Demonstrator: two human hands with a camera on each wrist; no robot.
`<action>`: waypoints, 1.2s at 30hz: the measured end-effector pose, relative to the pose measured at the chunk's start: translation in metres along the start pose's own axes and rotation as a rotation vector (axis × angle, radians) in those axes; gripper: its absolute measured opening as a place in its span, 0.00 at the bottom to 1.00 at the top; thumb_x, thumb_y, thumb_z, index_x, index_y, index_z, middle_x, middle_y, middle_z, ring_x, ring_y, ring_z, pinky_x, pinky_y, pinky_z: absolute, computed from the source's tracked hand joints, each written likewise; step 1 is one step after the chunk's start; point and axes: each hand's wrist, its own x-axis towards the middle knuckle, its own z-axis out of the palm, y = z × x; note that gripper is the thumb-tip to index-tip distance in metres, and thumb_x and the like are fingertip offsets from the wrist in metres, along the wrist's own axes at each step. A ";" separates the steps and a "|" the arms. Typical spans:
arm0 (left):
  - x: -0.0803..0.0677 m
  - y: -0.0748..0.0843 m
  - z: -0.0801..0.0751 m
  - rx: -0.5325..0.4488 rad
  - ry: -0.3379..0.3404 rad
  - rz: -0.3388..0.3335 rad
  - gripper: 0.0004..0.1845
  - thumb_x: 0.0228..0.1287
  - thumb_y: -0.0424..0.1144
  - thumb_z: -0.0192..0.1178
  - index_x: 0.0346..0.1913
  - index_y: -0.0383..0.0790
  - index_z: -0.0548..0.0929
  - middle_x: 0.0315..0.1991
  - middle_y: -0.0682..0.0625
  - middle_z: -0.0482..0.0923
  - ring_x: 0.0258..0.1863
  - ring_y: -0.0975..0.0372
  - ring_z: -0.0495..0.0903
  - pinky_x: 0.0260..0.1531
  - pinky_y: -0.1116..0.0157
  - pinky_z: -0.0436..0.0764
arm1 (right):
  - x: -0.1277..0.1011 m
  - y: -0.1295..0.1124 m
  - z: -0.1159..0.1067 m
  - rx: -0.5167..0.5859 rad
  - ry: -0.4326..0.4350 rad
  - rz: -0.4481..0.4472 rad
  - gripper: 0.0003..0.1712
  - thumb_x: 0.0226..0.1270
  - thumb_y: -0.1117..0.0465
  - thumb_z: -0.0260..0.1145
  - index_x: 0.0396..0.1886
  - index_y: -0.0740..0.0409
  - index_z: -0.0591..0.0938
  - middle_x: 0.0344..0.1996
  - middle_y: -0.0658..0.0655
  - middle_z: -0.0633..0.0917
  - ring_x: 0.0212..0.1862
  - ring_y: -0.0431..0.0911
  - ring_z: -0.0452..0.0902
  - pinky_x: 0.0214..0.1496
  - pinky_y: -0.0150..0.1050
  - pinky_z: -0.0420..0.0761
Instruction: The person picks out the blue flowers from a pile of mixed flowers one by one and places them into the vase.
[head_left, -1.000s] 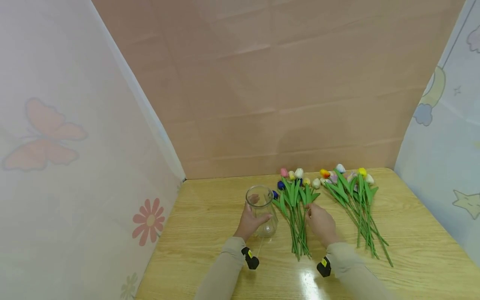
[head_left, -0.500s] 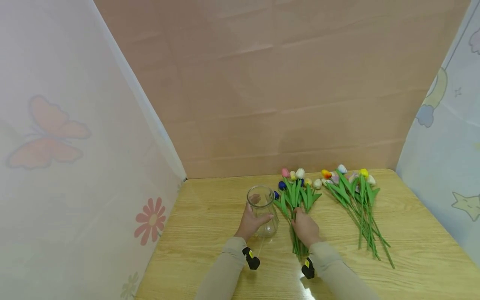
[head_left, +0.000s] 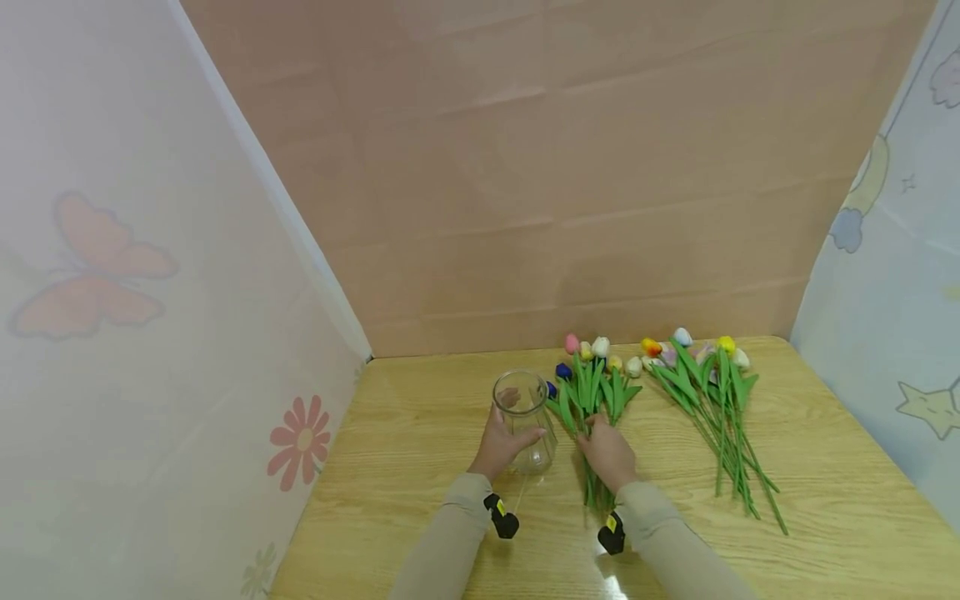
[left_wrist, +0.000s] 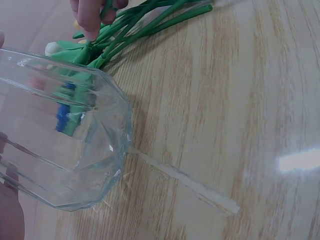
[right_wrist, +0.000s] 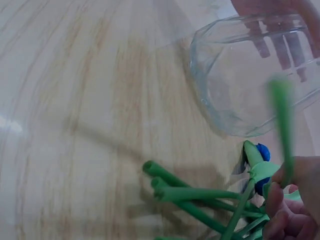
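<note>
My left hand grips a clear glass vase around its side, fingers behind and thumb in front. The faceted base of the vase shows in the left wrist view. My right hand is over the left bunch of artificial tulips, just right of the vase. In the right wrist view, its thumb and fingers pinch one green tulip stem, whose blurred end sticks up near the vase. More stems lie below that hand. Pink, white, yellow and blue heads point to the back; the pinched tulip's head is hidden.
A second bunch of tulips lies farther right, its stems pointing toward the front. A whitish strip runs along the wooden table from the vase's base. Printed cloth stands at both sides and a brown sheet behind.
My right hand has moved left across the bunch from its right side and closed on stems; lately its grip has shifted slightly. The left hand and vase have stayed put.
</note>
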 end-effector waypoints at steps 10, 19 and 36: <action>-0.005 0.007 0.002 0.007 -0.010 0.003 0.41 0.59 0.37 0.69 0.71 0.48 0.57 0.72 0.38 0.56 0.73 0.48 0.53 0.69 0.40 0.54 | -0.001 -0.005 -0.007 0.051 0.028 -0.013 0.24 0.70 0.55 0.61 0.58 0.66 0.76 0.23 0.54 0.84 0.17 0.41 0.71 0.17 0.36 0.67; -0.003 0.003 0.003 0.009 0.001 -0.011 0.40 0.58 0.36 0.69 0.70 0.49 0.58 0.71 0.40 0.58 0.73 0.49 0.54 0.69 0.43 0.56 | -0.005 -0.003 -0.017 0.169 0.082 -0.072 0.22 0.70 0.57 0.61 0.59 0.64 0.75 0.23 0.52 0.78 0.17 0.41 0.66 0.18 0.35 0.65; 0.001 -0.007 0.002 0.023 -0.003 0.005 0.41 0.58 0.40 0.70 0.70 0.53 0.58 0.72 0.40 0.57 0.73 0.50 0.55 0.68 0.42 0.57 | -0.014 -0.001 -0.037 0.290 0.465 -0.273 0.07 0.68 0.59 0.65 0.34 0.60 0.81 0.24 0.53 0.81 0.26 0.40 0.74 0.25 0.30 0.74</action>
